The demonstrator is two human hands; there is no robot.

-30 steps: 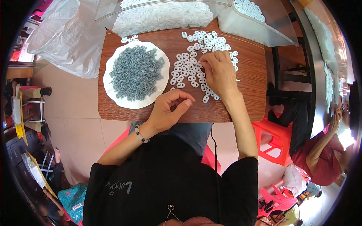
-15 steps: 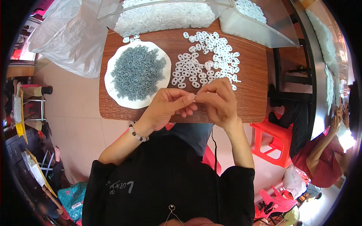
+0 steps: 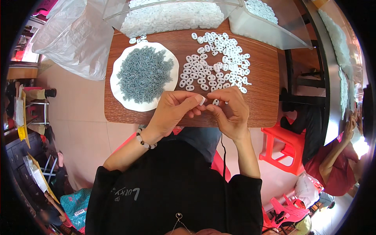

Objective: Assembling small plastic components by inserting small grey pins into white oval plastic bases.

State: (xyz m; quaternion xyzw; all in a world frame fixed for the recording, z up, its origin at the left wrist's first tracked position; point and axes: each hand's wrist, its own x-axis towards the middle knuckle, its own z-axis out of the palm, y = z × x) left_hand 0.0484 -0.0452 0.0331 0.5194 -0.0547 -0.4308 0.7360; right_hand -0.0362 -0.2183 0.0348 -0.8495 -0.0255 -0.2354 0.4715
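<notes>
My left hand (image 3: 172, 111) pinches a small white plastic piece (image 3: 202, 100) between thumb and forefinger, its other fingers curled below. Close to its right, my right hand (image 3: 233, 111) is bent inward, with thumb and forefinger curved around a small white piece with two dark holes (image 3: 216, 102). That piece appears held, though its contact with the fingers is partly hidden. Beyond the hands, many loose white two-hole pieces (image 3: 196, 72) lie spread on the wooden table (image 3: 258, 105). A white scalloped plate (image 3: 117, 92) to the left bears a heap of small grey-blue coil-like parts (image 3: 145, 74).
Clear bins of white pieces stand at the table's far side, one at the middle (image 3: 172, 19) and one at the right (image 3: 254, 29). A translucent plastic bag (image 3: 74, 43) hangs at the far left. A red stool (image 3: 284, 145) stands to the right; other people sit nearby.
My fingertips, which met before, have drawn apart. The right thumb has lowered away from the forefinger, and white pieces now show at both hands.
</notes>
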